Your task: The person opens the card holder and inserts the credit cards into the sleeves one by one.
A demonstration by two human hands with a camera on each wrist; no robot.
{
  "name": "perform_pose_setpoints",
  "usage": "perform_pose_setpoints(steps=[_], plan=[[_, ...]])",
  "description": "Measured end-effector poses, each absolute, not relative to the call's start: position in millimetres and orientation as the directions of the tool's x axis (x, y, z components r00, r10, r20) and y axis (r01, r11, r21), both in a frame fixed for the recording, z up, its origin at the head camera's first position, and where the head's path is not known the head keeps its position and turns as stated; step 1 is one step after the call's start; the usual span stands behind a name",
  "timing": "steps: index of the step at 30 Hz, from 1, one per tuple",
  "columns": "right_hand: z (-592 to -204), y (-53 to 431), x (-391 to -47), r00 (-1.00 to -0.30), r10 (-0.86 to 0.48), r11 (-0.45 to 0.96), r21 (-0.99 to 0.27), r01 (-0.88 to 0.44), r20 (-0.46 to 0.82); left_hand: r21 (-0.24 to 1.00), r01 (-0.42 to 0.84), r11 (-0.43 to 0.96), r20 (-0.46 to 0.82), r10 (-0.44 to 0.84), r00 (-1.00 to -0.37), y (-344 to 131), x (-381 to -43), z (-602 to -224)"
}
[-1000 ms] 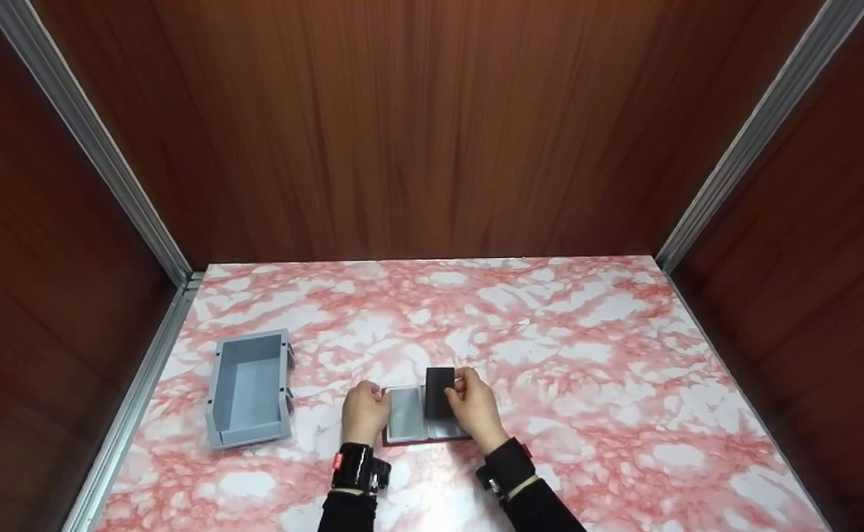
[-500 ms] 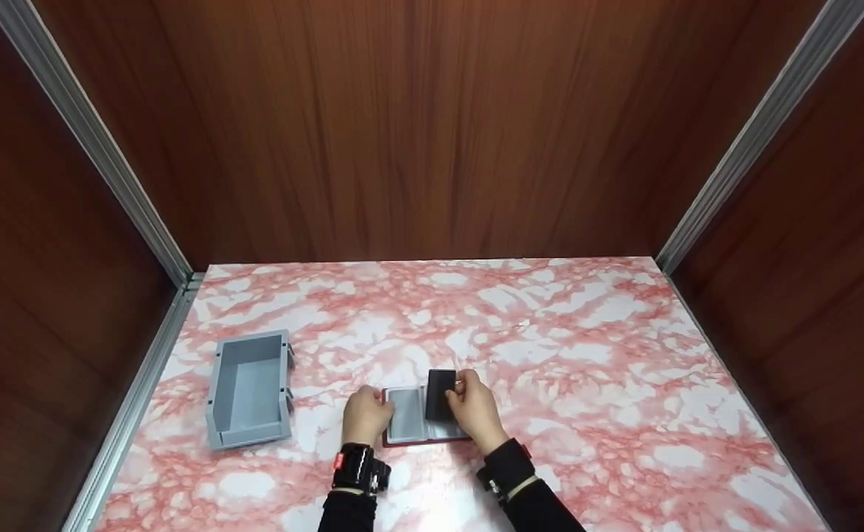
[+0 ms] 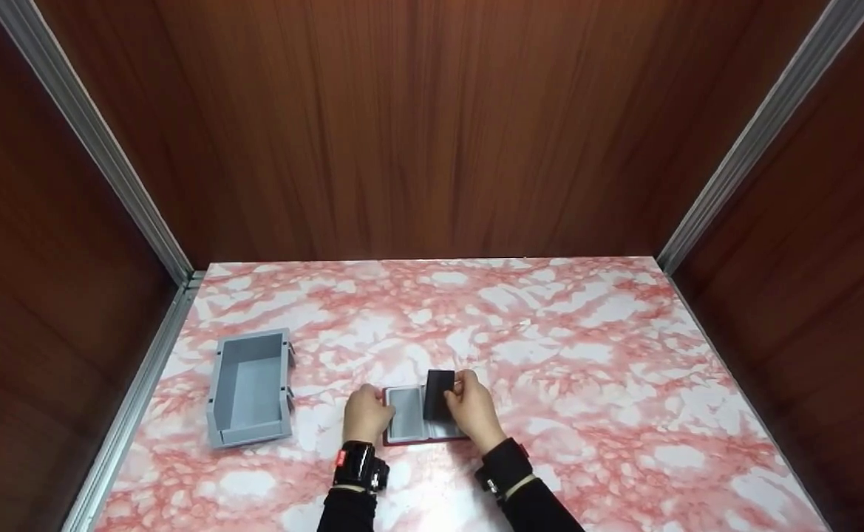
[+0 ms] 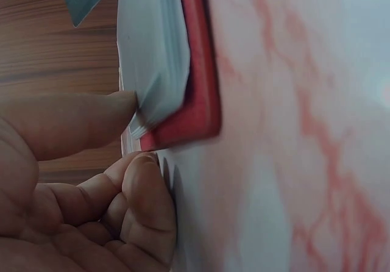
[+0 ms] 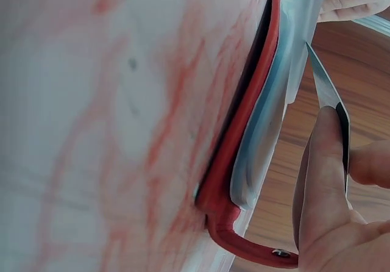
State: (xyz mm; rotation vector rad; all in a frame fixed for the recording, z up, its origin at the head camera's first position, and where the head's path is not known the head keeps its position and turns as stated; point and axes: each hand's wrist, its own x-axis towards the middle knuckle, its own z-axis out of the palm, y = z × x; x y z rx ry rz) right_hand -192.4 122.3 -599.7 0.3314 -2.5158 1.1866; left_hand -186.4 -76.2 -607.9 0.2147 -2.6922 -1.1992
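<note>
A red card holder (image 4: 198,58) lies spread open on the table, its clear plastic sleeves (image 3: 406,415) facing up. At its left edge my left hand (image 3: 365,416) pinches the sleeve corners; in the left wrist view the thumb (image 4: 79,122) lies on the sleeves and the other fingers are curled below. My right hand (image 3: 474,411) holds a thin black card (image 3: 438,395) between thumb and fingers, raised at a tilt over the holder's right half. In the right wrist view the card's pale side (image 5: 325,83) shows, its far corner close to the sleeves. Whether that corner touches them I cannot tell.
A grey plastic bin (image 3: 252,391) stands to the left on the red-and-white marbled table (image 3: 587,355). Brown wood-grain panels (image 3: 417,133) enclose the back and sides. A red strap with a metal snap (image 5: 256,250) sticks out from the holder near my right hand.
The black card has tilted slightly in my right hand, its lower end shifting a little left. My left hand has moved very slightly; the holder and bin stay in place.
</note>
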Motion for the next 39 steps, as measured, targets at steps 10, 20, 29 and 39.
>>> perform_pose_setpoints(steps=[10,20,29,39], plan=[[-605.5,120.3,-191.8,-0.914,-0.070,0.646,-0.680,-0.346,0.399,0.745,-0.039,0.666,0.136,-0.208,-0.969,-75.7,-186.2,-609.8],[-602.9,120.1,-193.0,-0.928,-0.053,0.640,-0.701,-0.314,0.368,0.747,-0.070,0.661,0.101,-0.216,-0.971,-76.1,-185.9,-609.1],[-604.1,117.3,-191.3,-0.954,-0.097,0.655,-0.704,-0.276,0.283,0.752,-0.081,0.655,0.089,-0.223,-0.971,-75.7,-186.5,-609.6],[-602.8,114.8,-190.5,-0.975,-0.128,0.656,-0.722,-0.221,0.182,0.749,-0.053,0.660,0.124,-0.219,-0.968,-75.6,-186.9,-609.8]])
